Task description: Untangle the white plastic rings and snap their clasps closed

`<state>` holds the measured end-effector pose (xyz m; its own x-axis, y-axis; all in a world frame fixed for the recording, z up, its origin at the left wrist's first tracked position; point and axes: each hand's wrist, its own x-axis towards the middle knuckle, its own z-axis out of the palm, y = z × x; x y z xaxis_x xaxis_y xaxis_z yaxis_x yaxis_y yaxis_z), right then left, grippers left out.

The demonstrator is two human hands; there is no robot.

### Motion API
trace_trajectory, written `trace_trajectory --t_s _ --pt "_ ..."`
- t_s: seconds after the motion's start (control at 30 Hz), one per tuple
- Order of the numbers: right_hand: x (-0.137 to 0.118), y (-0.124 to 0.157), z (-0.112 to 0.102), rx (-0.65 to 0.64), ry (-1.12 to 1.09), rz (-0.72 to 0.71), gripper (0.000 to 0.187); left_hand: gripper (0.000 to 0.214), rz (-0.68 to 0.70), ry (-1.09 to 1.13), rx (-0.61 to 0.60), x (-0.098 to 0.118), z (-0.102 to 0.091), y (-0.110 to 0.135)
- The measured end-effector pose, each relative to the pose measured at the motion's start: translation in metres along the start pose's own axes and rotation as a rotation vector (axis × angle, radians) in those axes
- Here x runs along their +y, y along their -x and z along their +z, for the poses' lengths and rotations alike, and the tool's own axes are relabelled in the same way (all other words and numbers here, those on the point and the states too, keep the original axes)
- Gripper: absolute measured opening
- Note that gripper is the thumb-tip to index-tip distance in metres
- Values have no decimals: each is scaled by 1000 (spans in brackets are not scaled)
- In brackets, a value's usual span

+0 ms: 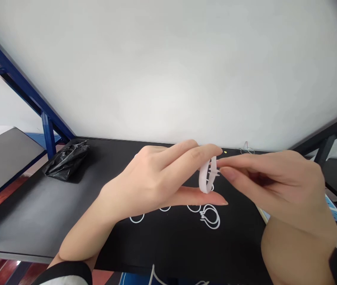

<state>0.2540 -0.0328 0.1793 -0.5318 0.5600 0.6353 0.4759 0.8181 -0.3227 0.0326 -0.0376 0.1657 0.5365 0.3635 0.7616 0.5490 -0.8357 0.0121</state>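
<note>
A white plastic ring clamp [204, 178] is held up above the black table, its band seen nearly edge-on. My left hand [162, 178] grips it from the left, fingers over the top and thumb underneath. Small prongs stick out from the ring's right side. There my right hand [275, 186] pinches thumb and forefinger together at the prong tips; whether a separate small piece is between them cannot be made out. Below, another white ring clamp [211, 217] with a toothed clasp lies on the table, and a thin white ring [137, 218] is farther left.
The black table [162, 245] meets a white wall [168, 79] at the back. A crumpled black plastic bag [67, 160] lies at the left rear. Blue metal framing [48, 134] stands left, and a thin wire piece [247, 149] sits by the wall.
</note>
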Motion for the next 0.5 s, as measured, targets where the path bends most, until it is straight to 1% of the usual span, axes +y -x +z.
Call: trace_trajectory --t_s 0.1,0.17,0.23,0.33,0.43,0.5 --pt "-1 0 -2 -70 -2 -32 15 51 -2 12 13 -1 -2 2" --pt "-2 0 0 -47 17 -52 15 50 -4 19 19 -1 -3 2" --pt "-3 0 4 5 55 -75 12 49 -11 34 19 0 -2 2" --pt "-3 1 7 61 148 -114 9 48 -22 66 21 0 -2 2" --pt "-2 2 7 76 232 -156 9 47 -41 105 10 -1 -3 3" --pt "-2 3 6 55 252 -175 9 44 -76 139 -15 -1 -4 2"
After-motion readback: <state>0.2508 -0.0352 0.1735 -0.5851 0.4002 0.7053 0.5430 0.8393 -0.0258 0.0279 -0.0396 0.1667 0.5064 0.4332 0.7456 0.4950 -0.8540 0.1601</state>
